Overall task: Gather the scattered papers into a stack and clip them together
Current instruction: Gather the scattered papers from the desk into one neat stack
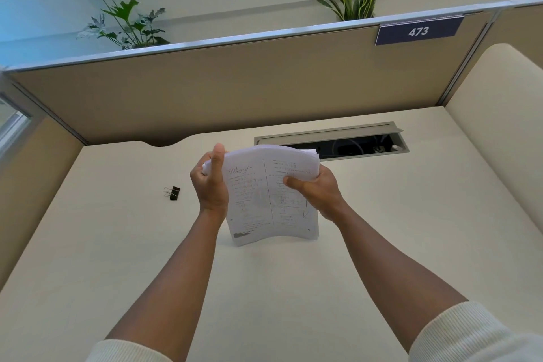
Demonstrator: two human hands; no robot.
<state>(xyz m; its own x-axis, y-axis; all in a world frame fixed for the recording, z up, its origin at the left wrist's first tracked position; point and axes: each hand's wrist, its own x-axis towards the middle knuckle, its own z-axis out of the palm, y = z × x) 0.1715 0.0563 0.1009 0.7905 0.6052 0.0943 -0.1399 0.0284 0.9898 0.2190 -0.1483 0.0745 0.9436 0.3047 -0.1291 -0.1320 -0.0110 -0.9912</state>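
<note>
With my left hand [210,182] and right hand [314,188] both gripping the bowed stack [264,200] at frame centre, I judge sheets may fan out when one hand releases for the clip [174,193]

Two bare forearms reaching forward, left hand [210,182] and right hand [316,188] without rings or watch, cream ribbed-knit sleeves [470,335] — pushed up near the elbows — cuffs bunched, fabric finely ridged
</note>
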